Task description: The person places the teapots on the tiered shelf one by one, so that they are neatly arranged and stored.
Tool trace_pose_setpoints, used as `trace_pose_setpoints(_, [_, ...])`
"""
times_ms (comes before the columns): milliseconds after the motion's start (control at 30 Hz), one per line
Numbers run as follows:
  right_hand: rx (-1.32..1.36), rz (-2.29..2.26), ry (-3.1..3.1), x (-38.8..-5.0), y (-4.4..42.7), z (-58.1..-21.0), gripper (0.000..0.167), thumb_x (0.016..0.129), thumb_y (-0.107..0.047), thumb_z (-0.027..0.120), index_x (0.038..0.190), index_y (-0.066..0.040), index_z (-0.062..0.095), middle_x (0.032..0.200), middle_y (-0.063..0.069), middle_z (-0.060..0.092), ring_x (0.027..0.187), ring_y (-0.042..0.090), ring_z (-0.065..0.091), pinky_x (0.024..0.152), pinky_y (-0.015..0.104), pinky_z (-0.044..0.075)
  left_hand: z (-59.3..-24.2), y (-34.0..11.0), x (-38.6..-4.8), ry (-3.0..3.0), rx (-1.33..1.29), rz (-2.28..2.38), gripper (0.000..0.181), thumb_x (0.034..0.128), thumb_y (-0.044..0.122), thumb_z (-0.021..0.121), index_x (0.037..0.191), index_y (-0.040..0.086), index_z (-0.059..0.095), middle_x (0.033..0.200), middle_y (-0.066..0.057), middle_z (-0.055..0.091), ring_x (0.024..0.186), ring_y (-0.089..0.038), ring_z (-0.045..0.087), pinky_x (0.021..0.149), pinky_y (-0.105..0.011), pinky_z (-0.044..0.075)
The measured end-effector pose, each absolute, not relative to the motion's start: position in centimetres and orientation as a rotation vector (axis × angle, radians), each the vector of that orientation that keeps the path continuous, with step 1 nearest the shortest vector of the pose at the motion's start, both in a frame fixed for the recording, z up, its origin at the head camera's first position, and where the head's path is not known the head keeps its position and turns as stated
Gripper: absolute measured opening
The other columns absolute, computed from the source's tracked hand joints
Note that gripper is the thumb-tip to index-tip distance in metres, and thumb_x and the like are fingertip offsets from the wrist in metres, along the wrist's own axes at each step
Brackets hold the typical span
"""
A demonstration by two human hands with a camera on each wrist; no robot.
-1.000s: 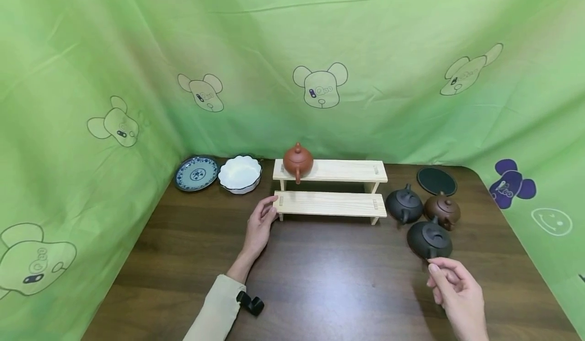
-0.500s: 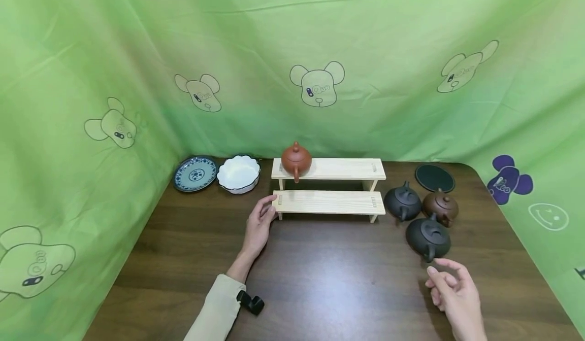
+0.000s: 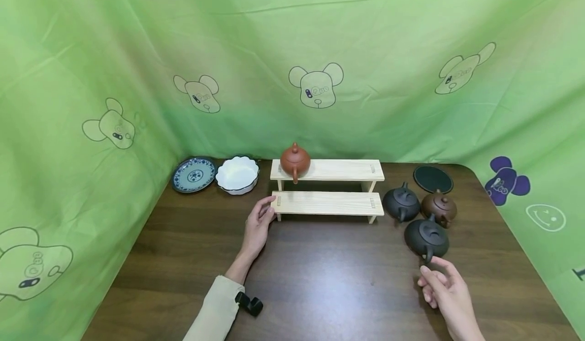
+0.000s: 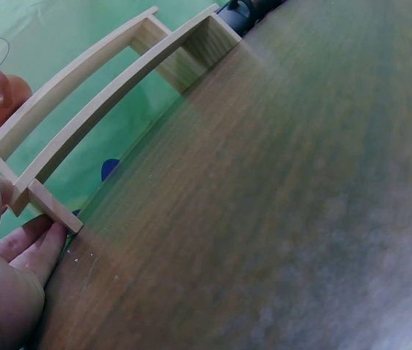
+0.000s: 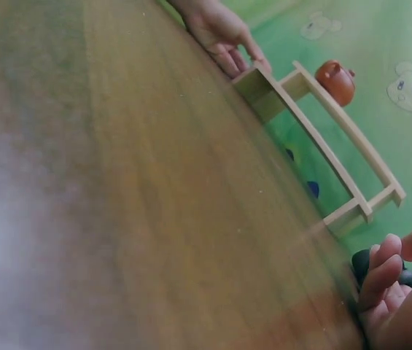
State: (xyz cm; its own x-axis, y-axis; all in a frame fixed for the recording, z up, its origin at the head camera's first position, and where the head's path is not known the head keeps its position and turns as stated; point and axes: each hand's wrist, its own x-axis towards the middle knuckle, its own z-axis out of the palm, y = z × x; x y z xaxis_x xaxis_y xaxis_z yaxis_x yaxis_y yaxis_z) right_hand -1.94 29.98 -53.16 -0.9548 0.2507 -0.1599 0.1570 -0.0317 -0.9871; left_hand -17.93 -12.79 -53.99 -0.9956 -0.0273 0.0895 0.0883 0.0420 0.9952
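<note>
Where it bulges, the nearest teapot (image 3: 426, 238) looks charcoal.

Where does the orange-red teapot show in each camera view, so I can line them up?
Head: orange-red teapot at the picture's centre.
Left wrist: orange-red teapot at the left edge, above mid-height.
Right wrist: orange-red teapot at upper right.
Shared landmark: the two-tier wooden stand, with the left hand at one end.

Black teapot (image 3: 426, 237) at lower right of frame; brick-red teapot (image 3: 295, 161) and pale wooden stand (image 3: 327, 202) at centre; green mouse-print cloth (image 3: 247, 41) across top.
</note>
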Motion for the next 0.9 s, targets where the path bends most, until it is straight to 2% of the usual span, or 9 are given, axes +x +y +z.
trace_pose_setpoints(167, [-0.459,2.242,-2.16,-2.6,29.8,-52.9,0.018,0.116,-0.014,0.059,0.132,-0.024,0.059,0.077,-0.003,0.067,0.057,0.007,0.052,0.046,0.022,0.04,-54.1,-12.8,-17.9,-2.22,-0.071,-2.094,0.036,0.1166,0.004,0.054,0.151,0.004,0.062,0.143,-0.024,0.069,0.13,-0.032,0.068,0.112,-0.042,0.06])
trace_pose_setpoints(267, [-0.44,2.297,-2.13,-2.9,29.8,-52.9,0.012,0.118,-0.016,0.057,0.129,-0.02,0.058,0.077,-0.003,0.066,0.057,0.006,0.05,0.045,0.031,0.027,-54.0,-12.8,-17.8,-2.215,-0.067,-2.099,0.036,0.1165,0.005,0.055,0.151,0.003,0.062,0.143,-0.025,0.069,0.131,-0.032,0.067,0.113,-0.044,0.06])
trace_pose_setpoints(400, [-0.381,2.34,-2.084,-3.1,29.8,-53.0,0.012,0.119,-0.018,0.054,0.127,-0.022,0.063,0.078,-0.004,0.065,0.058,0.005,0.05,0.053,0.044,0.017,-53.9,-12.7,-17.8,-2.217,-0.07,-2.092,0.035,0.1166,0.005,0.055,0.151,0.003,0.062,0.142,-0.025,0.069,0.129,-0.031,0.068,0.113,-0.044,0.06])
trace_pose_setpoints(533, [-0.307,2.338,-2.037,-3.2,29.9,-53.2,0.024,0.121,-0.021,0.05,0.123,-0.026,0.073,0.08,-0.004,0.064,0.059,0.004,0.052,0.051,0.044,0.019,-54.1,-12.7,-17.7,-2.2,-0.121,-2.072,0.034,0.1164,0.007,0.055,0.149,0.004,0.063,0.138,-0.025,0.071,0.124,-0.026,0.07,0.109,-0.04,0.062])
trace_pose_setpoints(633, [-0.267,2.335,-1.994,-3.3,29.9,-53.3,0.03,0.121,-0.022,0.048,0.12,-0.024,0.078,0.08,-0.004,0.064,0.06,0.004,0.054,0.048,0.041,0.023,-54.9,-13.1,-17.9,-2.128,-0.226,-2.066,0.033,0.1163,0.012,0.058,0.148,0.005,0.065,0.135,-0.023,0.072,0.121,-0.022,0.072,0.104,-0.036,0.064])
trace_pose_setpoints(767, [-0.255,2.33,-1.954,-3.5,29.9,-53.5,0.031,0.12,-0.019,0.05,0.117,-0.02,0.08,0.08,-0.004,0.064,0.061,0.004,0.054,0.045,0.033,0.03,-55.9,-13.3,-18.2,-2.054,-0.303,-2.067,0.032,0.1159,0.018,0.061,0.145,0.007,0.068,0.131,-0.022,0.074,0.119,-0.02,0.073,0.1,-0.034,0.066])
trace_pose_setpoints(900, [-0.282,2.327,-1.927,-3.6,30.0,-53.7,0.029,0.119,-0.015,0.053,0.114,-0.017,0.081,0.081,-0.003,0.065,0.062,0.006,0.054,0.046,0.028,0.036,-55.3,-13.1,-18.1,-2.106,-0.224,-2.068,0.032,0.1159,0.011,0.059,0.146,0.003,0.066,0.135,-0.026,0.072,0.121,-0.022,0.072,0.103,-0.036,0.065])
